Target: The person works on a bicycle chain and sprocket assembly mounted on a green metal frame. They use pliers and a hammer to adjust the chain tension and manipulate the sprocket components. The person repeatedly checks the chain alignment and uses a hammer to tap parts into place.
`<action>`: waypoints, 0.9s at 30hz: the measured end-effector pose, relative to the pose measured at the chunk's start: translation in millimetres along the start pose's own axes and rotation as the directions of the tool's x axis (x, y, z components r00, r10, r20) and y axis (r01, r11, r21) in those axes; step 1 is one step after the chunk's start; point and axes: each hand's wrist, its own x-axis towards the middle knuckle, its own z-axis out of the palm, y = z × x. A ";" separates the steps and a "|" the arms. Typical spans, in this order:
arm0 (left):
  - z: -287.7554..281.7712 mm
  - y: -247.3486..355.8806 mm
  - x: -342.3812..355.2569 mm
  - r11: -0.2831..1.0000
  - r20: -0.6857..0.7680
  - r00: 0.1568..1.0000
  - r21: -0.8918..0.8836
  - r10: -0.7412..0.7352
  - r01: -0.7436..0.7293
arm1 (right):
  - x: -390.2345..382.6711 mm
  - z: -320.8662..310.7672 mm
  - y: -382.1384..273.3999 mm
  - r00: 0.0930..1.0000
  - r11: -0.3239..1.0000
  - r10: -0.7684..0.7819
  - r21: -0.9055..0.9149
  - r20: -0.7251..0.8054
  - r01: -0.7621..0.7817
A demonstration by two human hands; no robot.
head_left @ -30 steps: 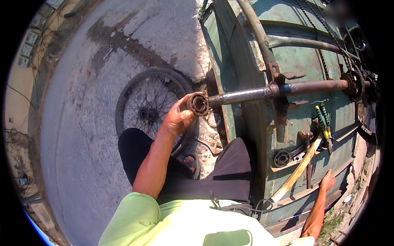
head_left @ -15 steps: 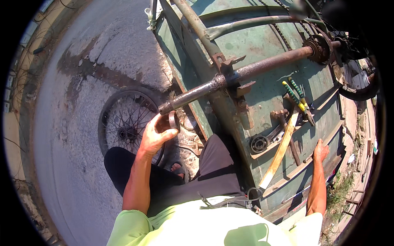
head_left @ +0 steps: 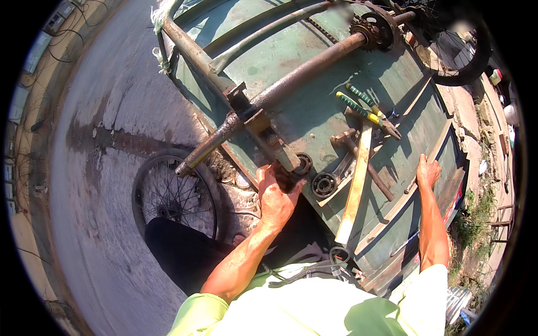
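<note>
Over scuffed green panel (head_left: 314,119), my left hand (head_left: 276,201) curls at dark metal ring (head_left: 303,164), hold unclear; right hand (head_left: 428,172) near pale flat strip (head_left: 389,219), finger spread I cannot tell.

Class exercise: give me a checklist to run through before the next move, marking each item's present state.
1. Shaft end bare: ok, nothing fitted on its tip.
2. Bearing out of both hands: ok, lying near the rusty hammer.
3. Pliers' handles together: not ok, spread apart.
4. Hammer clear of the pale wooden handle: not ok, they cross.
5. Left hand gripping the dark ring: cannot tell, fingers partly hidden.
6. Right hand empty: cannot tell.
</note>
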 end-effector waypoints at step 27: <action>-70.2 59.9 -6.3 0.869 0.511 0.811 0.218 0.285 -0.444 | 11.9 13.5 11.1 0.999 0.999 -0.031 -0.013 -0.013 0.030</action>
